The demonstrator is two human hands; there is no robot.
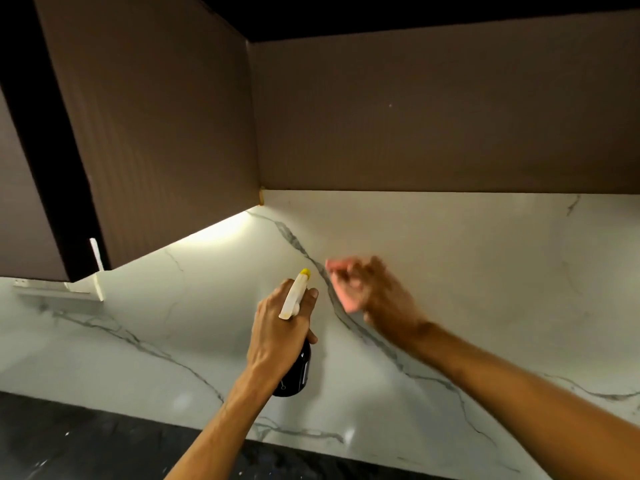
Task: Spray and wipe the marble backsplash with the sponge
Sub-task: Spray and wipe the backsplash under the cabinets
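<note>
Left hand (277, 327) was wrapped around the neck of a spray bottle (294, 341), fingers curled tight below the trigger head. Bottle body was dark, near black, with a label strip down one side; spray head was off-white plastic with a yellow nozzle tip (305, 271), tip aimed up and away from the person toward the wall. Bottle was held off the surface, upright with a slight tilt.

Right hand (367, 289) sat just right of the nozzle, level with it, empty, fingers loosely spread and part curled. It was motion-blurred, so I couldn't tell whether the fingertips touched the wall.

Marble backsplash (467, 271) filled the area behind and around both hands: white, glossy, with thin grey veins. One heavy dark vein ran diagonally from above the left hand, passed between the two hands, and went on down under the right forearm. Fainter veins branched out left of the left hand. A bright warm glow lit the marble up-left of the left hand, right under the cabinet edge.

Brown upper cabinets (166, 133) hung above both hands. Dark speckled surface (86, 441) ran below the left forearm. No sponge in view.
</note>
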